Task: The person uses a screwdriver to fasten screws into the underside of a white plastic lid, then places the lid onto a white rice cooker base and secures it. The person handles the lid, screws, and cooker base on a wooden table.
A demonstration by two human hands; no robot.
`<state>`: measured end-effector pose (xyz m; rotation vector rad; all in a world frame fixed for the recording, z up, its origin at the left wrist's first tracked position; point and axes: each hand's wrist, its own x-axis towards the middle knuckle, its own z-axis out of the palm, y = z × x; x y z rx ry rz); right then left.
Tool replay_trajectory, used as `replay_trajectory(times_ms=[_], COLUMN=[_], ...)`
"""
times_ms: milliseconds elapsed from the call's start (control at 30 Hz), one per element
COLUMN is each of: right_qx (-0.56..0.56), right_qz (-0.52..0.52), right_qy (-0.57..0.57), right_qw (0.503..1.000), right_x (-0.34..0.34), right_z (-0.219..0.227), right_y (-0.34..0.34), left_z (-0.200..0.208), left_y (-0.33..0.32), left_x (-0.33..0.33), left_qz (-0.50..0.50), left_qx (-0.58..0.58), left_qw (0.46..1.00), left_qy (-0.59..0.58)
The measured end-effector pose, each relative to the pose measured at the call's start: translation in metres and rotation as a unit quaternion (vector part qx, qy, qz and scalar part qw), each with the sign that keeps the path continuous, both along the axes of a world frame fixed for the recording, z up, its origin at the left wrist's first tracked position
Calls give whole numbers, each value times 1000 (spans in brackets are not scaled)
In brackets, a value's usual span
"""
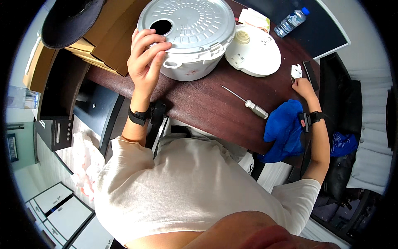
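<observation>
A white round tub (188, 71) with a ribbed grey lid (195, 25) stands at the far middle of the dark table. My left hand (145, 58) rests on the lid's left edge, fingers apart and stretched beside its round dark hole. At the right, my right hand (304, 88) is low on the tabletop with its fingers curled together. Its fingertips are just below a small white plastic part (296, 71); anything pinched in them is too small to make out. A white round cover (261, 56) lies beside the tub. Between my hands is a screwdriver (256, 108) with a pale handle.
A blue cloth (284, 128) hangs over the table's near right edge under my right forearm. Farther back are a water bottle (291, 22) lying on its side and a pack of tissues (253, 18). Cardboard boxes (110, 33) stand left of the tub.
</observation>
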<state>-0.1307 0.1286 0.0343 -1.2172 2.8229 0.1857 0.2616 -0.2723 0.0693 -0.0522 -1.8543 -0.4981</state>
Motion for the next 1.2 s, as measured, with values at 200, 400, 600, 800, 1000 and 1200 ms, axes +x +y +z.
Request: replay_trajectory(times_ms=[200, 400, 600, 800, 1000, 1200], right_qx=[-131, -259, -216, -141, -86, -58], right_qz=[-80, 76, 369, 419, 404, 447], right_qy=[-228, -343, -274, -328, -355, -301], right_qw=[962, 900, 862, 835, 839, 840], right_x=[34, 125, 223, 243, 248, 248], right_z=[56, 148, 187, 172, 167, 164], right_y=[-30, -117, -234, -321, -339, -344], left_z=[5, 8, 9, 2, -11, -16], left_y=[-1, -5, -13, -16, -21, -27], left_x=[-2, -6, 7, 5, 0, -1], left_qz=[-8, -16, -55, -65, -117, -123], left_qx=[5, -7, 59, 100, 130, 117], left_qw=[1000, 1000, 997, 993, 983, 983], left_qy=[-9, -6, 3, 17, 62, 70])
